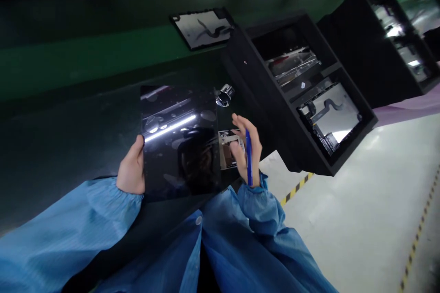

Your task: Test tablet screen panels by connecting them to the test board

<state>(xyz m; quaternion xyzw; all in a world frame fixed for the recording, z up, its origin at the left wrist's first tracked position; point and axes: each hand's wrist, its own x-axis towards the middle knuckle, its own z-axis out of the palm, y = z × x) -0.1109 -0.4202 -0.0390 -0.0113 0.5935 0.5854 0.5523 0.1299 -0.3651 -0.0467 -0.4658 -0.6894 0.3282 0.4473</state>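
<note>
- Two blue sleeves, left sleeve (68, 229) and right sleeve (257, 206), come in from the bottom edge, nearest to the camera.
- Left hand (132, 169): closed on the left edge of a glossy black panel (180, 146), thumb on the face, the other fingers hidden behind it.
- The black panel sits between the two hands, held up and slightly tilted. A bright strip of light is reflected across its upper half.
- Right hand (245, 151): just right of the panel, gripping a slim blue tool (249, 158) that runs down along the hand toward the wrist. Upper fingers loosely spread; one fingertip rests on a small metal part (227, 146).
- The small metal part shows at the panel's right edge, touching it or partly behind it; I cannot tell which.
- Just beyond the right hand, a small shiny metal piece (224, 95) lies on the dark worktop (68, 146).
- Right of the right hand and further off: a black compartment tray (254, 96). Its nearer bay holds a silver backplate (332, 116) with a dark cable, and its further bay holds more metal pieces, blurred.
- Beyond that, a second black tray (357, 41), contents too blurred to read.
- Far beyond the hands, another flat plate (202, 27) with a dark cable lies by a green belt (68, 59).
- Below the trays, a pale floor (360, 201) with yellow-black tape (295, 187).
</note>
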